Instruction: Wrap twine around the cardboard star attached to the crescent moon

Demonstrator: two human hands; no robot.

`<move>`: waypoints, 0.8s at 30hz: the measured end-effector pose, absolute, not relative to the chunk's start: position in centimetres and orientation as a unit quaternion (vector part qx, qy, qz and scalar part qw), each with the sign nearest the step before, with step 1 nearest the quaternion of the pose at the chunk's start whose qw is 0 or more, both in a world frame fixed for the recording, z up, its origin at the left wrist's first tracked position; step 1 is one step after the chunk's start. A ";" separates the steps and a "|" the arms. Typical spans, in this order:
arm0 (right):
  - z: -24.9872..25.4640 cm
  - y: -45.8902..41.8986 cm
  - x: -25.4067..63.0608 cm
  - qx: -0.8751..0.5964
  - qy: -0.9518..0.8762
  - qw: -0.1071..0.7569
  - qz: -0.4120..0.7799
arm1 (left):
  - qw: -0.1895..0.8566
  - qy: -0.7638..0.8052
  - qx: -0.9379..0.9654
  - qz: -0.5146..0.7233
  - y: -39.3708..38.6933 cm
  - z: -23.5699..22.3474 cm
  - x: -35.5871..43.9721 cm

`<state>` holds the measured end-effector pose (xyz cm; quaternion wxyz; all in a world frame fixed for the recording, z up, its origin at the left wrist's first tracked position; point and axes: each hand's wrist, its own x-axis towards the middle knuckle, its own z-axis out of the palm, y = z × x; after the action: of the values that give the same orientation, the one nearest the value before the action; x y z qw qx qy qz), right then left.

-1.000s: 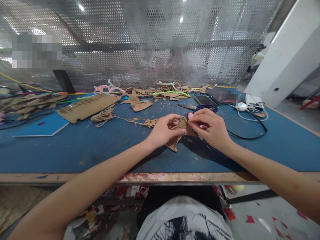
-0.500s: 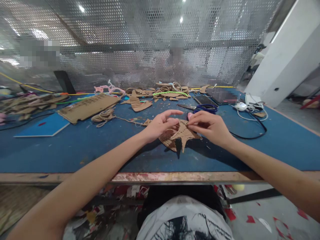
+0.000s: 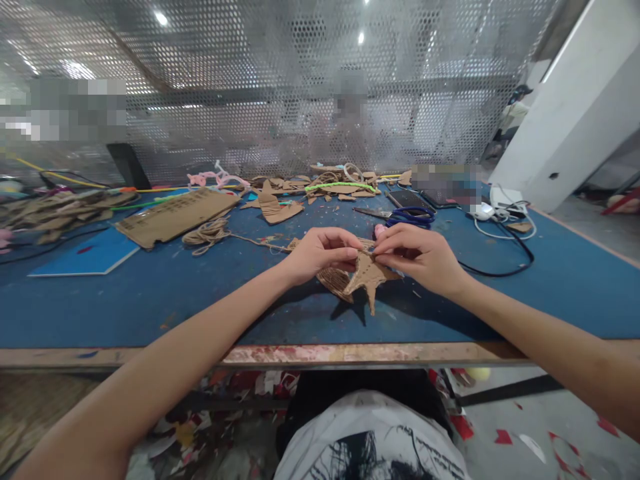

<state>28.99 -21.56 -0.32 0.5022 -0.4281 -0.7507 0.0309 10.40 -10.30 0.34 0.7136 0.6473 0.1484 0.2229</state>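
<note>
A brown cardboard star (image 3: 371, 277) with a dotted line of small marks hangs between my hands, slightly above the table. My left hand (image 3: 323, 255) pinches its upper left edge between thumb and fingers. On the other side, my right hand (image 3: 417, 253) grips the star near its top right with closed fingertips. Behind and below the star lies a rounded brown piece wound with twine (image 3: 336, 283), partly covered by my left hand. A pink thing (image 3: 380, 230) shows just behind my right fingertips; its kind is unclear.
Blue-handled scissors (image 3: 410, 217) lie beyond my right hand. Twine (image 3: 206, 235) is bundled at left beside a cardboard sheet (image 3: 177, 215) and a blue board (image 3: 87, 253). Cardboard scraps (image 3: 280, 208) line the back. A phone (image 3: 406, 200), white charger (image 3: 483, 211) and black cable (image 3: 520, 267) are at right.
My left hand, with fingers apart before, has closed onto the star's upper edge. The star has tilted and dropped slightly; my right hand keeps its hold.
</note>
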 end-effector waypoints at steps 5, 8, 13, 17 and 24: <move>-0.4 -21.5 29.1 -0.430 -0.762 0.484 0.018 | 0.718 0.150 0.641 0.225 -10.5 0.5 10.4; -0.5 -21.5 29.2 -0.419 -0.776 0.471 0.004 | 0.718 0.151 0.640 0.228 -10.6 0.5 10.4; -0.3 -21.8 29.1 -0.405 -0.793 0.455 -0.023 | 0.724 0.143 0.634 0.233 -10.6 0.4 10.5; -0.2 -21.8 28.8 -0.454 -0.746 0.485 0.043 | 0.720 0.139 0.637 0.237 -10.5 0.3 10.5; -0.4 -21.3 28.5 -0.510 -0.532 0.547 0.398 | 0.698 0.151 0.648 0.265 -10.6 0.3 10.4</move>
<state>28.46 -21.34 -0.43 0.5469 -0.5099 -0.5317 0.3977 10.37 -10.62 0.34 0.6983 0.6478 0.1509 0.2647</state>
